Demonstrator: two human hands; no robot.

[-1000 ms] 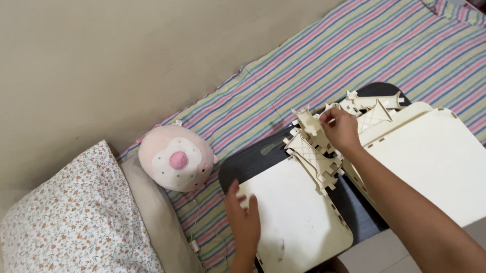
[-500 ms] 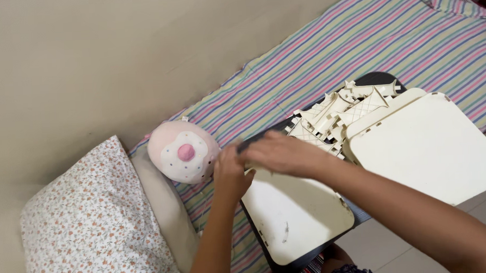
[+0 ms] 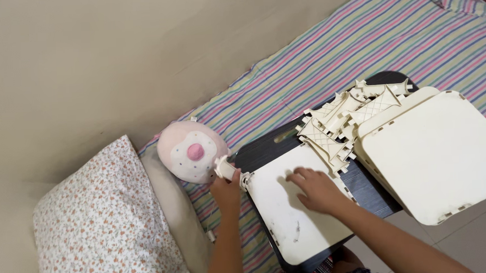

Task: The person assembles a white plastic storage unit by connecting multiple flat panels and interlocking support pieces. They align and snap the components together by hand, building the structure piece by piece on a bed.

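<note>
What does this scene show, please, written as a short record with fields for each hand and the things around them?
left hand: fingers hold a small cream cut-out piece at the panel's left corner
right hand: lies flat on the cream flat panel
support: black ribbed tray
behind panel: cream lattice model parts
right side: large cream rounded board
bedding: striped sheet, floral pillow
toy: pink round plush toy, beside the left hand

Left hand [image 3: 226, 189] is now lifting a small cream piece [image 3: 226, 170] off the board's corner; right hand [image 3: 316, 190] is pressing flat on the white board [image 3: 290, 216].
</note>
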